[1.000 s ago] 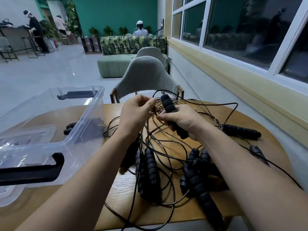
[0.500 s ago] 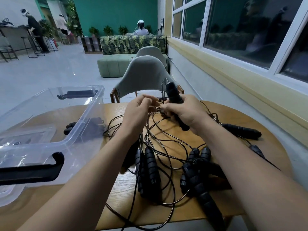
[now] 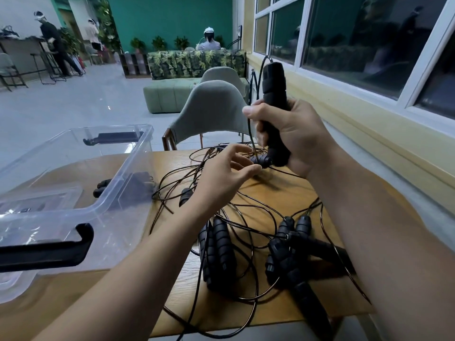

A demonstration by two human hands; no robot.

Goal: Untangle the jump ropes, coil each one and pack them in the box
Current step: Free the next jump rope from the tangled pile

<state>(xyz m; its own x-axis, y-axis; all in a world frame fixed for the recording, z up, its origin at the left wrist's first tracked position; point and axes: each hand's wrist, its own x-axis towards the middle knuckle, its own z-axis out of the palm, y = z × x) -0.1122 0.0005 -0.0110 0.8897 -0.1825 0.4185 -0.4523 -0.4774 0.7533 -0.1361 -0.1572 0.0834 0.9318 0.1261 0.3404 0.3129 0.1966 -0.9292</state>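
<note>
Black jump ropes [image 3: 220,244] lie in a tangle across the wooden desk [image 3: 283,193], their thin cords looped over one another and most of the foam handles bunched toward the near edge. The right hand [image 3: 293,136] is closed firmly round one handle [image 3: 273,94], holding it upright above the heap while its cord trails down into the knot. The left hand [image 3: 221,178], its fingers [image 3: 236,149] half-spread and loosely bent, reaches for a ribbed handle end [image 3: 261,160] just below the right fist. Whether it has hold of that end or of a cord cannot be told. The clear plastic box [image 3: 145,134] stands open-topped on the left side of the desk. The work appears to be at its first stage, freeing one rope from the rest. The next move likely calls for following the raised handle's cord through the loops and drawing it clear without tightening the snarl, before any coiling. A grey chair [image 3: 211,107] stands behind the desk.
</note>
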